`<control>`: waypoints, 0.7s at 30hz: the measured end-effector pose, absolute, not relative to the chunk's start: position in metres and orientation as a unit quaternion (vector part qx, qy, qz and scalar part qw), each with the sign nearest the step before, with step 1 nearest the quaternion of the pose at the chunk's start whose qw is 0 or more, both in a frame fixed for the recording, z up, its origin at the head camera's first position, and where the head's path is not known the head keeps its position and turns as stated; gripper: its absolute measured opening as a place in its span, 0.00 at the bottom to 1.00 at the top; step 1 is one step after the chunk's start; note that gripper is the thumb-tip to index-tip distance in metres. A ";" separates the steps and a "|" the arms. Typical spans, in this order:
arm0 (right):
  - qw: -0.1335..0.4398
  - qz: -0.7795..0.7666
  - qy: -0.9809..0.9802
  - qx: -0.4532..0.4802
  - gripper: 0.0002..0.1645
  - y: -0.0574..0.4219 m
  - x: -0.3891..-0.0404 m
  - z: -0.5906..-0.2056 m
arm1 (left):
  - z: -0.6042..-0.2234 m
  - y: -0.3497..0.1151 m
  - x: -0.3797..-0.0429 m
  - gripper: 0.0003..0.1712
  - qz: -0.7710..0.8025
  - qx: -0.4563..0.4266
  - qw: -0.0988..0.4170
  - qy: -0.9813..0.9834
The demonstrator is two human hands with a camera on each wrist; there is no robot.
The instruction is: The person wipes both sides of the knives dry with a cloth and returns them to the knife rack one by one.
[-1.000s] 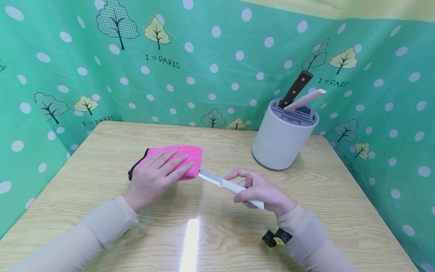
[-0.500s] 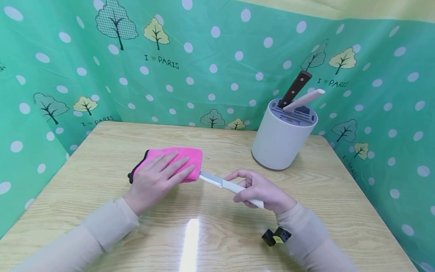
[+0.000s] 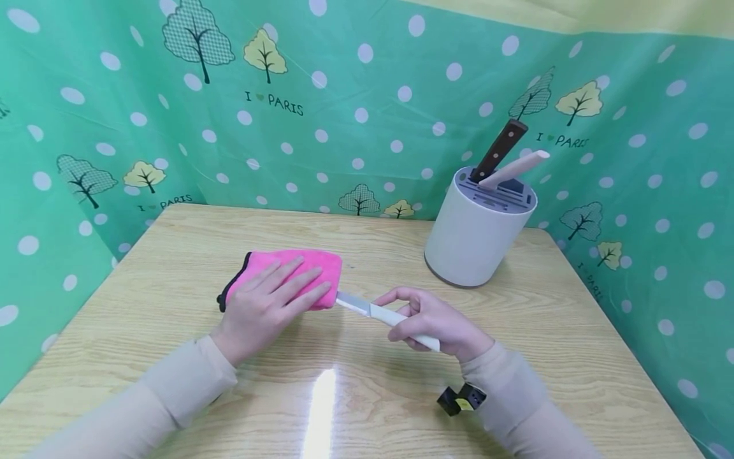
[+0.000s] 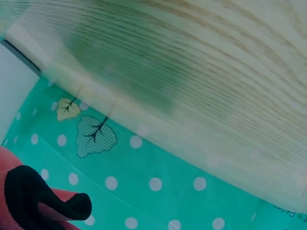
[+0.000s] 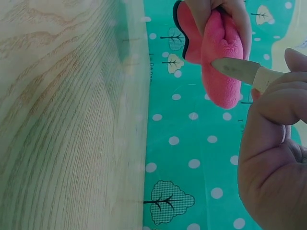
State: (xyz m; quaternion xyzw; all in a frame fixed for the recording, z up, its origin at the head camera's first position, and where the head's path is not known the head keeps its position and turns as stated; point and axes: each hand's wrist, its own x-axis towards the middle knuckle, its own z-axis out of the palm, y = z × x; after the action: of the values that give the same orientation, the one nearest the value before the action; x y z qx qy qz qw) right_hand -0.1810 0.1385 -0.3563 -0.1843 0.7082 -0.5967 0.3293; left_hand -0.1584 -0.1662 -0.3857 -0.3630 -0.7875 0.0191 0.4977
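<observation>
A folded pink cloth [image 3: 328, 268] with a black edge is held by my left hand [image 3: 255, 315], its fingers stretched across the top. In the right wrist view the left hand [image 5: 241, 17] grips the cloth [image 5: 221, 93] from both sides, clear of the table. My right hand [image 3: 444, 322] holds a knife [image 3: 381, 313] by its white handle, blade toward the cloth. The blade [image 5: 235, 68] tip overlaps the cloth's side in the right wrist view, and part of the blade is hidden in the head view. Only a cloth corner with black trim [image 4: 29, 196] shows in the left wrist view.
A white round knife block [image 3: 473, 239] stands at the back right of the wooden table [image 3: 367, 408]. It holds a knife with a dark brown handle [image 3: 499, 151] and one with a pale pink handle [image 3: 515, 169]. A green dotted curtain [image 3: 355, 115] surrounds the table.
My right hand has shifted slightly left with the knife. The cloth and left hand have moved slightly nearer to me.
</observation>
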 end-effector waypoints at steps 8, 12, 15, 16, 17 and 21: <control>0.331 -0.601 0.704 -0.186 0.37 0.138 -0.180 -0.358 | -0.376 -0.169 -0.161 0.19 -0.018 -0.354 0.517 -0.779; 0.332 -0.600 0.704 -0.184 0.37 0.139 -0.180 -0.359 | -0.372 -0.170 -0.162 0.17 -0.016 -0.351 0.529 -0.772; 0.331 -0.601 0.704 -0.184 0.37 0.138 -0.180 -0.359 | -0.372 -0.169 -0.161 0.17 -0.019 -0.356 0.531 -0.769; 0.331 -0.601 0.704 -0.184 0.37 0.138 -0.181 -0.359 | -0.372 -0.168 -0.161 0.17 -0.020 -0.360 0.530 -0.768; 0.330 -0.601 0.704 -0.184 0.37 0.137 -0.181 -0.358 | -0.372 -0.166 -0.161 0.18 -0.021 -0.364 0.529 -0.766; 0.329 -0.600 0.706 -0.184 0.37 0.135 -0.181 -0.358 | -0.374 -0.161 -0.159 0.18 -0.019 -0.370 0.532 -0.762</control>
State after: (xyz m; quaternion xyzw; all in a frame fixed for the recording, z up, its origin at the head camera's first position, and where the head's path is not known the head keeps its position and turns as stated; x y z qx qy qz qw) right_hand -0.1812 0.1347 -0.3575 -0.1843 0.7058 -0.6000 0.3285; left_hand -0.1591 -0.1613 -0.3742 -0.3698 -0.7617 -0.0192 0.5317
